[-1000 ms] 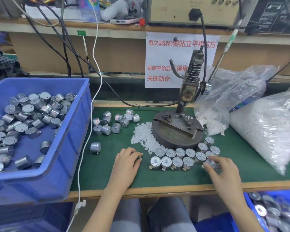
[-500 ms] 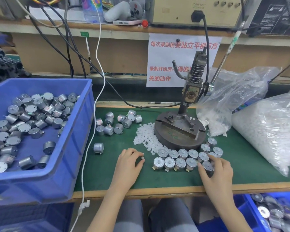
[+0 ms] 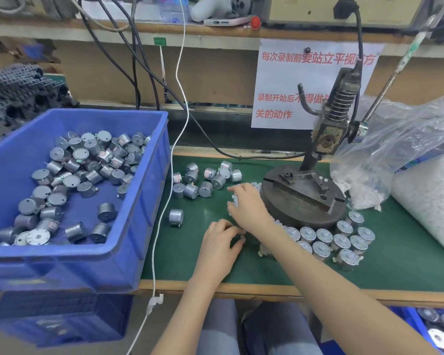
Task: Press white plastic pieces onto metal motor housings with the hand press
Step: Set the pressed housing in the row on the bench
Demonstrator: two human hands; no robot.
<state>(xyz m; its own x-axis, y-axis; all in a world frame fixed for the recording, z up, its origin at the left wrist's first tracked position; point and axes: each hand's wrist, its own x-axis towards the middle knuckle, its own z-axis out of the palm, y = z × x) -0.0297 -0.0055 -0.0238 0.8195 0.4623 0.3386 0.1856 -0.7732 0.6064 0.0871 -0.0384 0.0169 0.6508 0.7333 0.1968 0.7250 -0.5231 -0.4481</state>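
Green-matted worktop (image 3: 210,267) is carrying a heap of tiny white plastic pieces (image 3: 257,186) just left of the dark iron hand press (image 3: 328,129), the right hand (image 3: 246,203) lying loosely spread on it, the left hand (image 3: 221,242) seemingly pinching one: light, slippery bits, probably wanting fingertip pinching.

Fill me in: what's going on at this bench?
A person sits at the hand press, whose lever is untouched. The right hand reaches across into the white plastic pieces piled beside the press base; the left hand rests curled on the green mat. Whether either holds a piece is unclear. Motor housings stand in rows before the press.
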